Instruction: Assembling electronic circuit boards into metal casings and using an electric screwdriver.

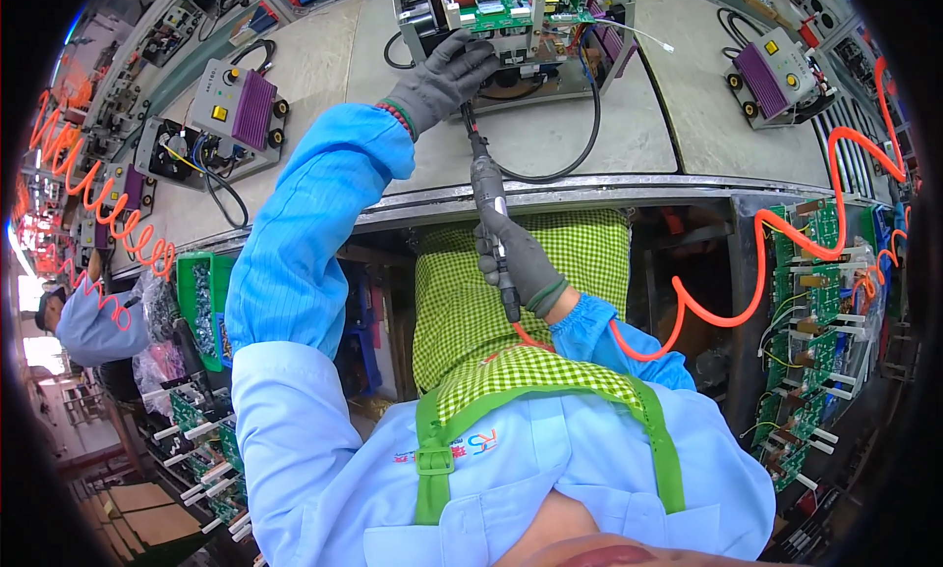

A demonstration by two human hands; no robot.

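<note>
My right hand (522, 264), in a grey glove, is closed around a dark air screwdriver (487, 184) that points up and away from me. Its tip reaches the near side of an uncovered electrical unit (509, 51), where green circuit boards, wires and a black cylindrical part show. My left hand (447, 79), also gloved in grey, lies against the unit's near left side, beside the screwdriver's tip. The left fingers are stretched out toward the right; the thumb is mostly hidden. A coiled orange air hose (688, 311) runs from the screwdriver's rear end to the right.
Purple-and-grey units stand on the bench at left (236, 105) and right (781, 79). A black cable (580, 154) loops right of the unit. Circuit boards are stacked at right (810, 321) and lower left (208, 449). A green bin (203, 297) holds small parts; a person (98, 321) is far left.
</note>
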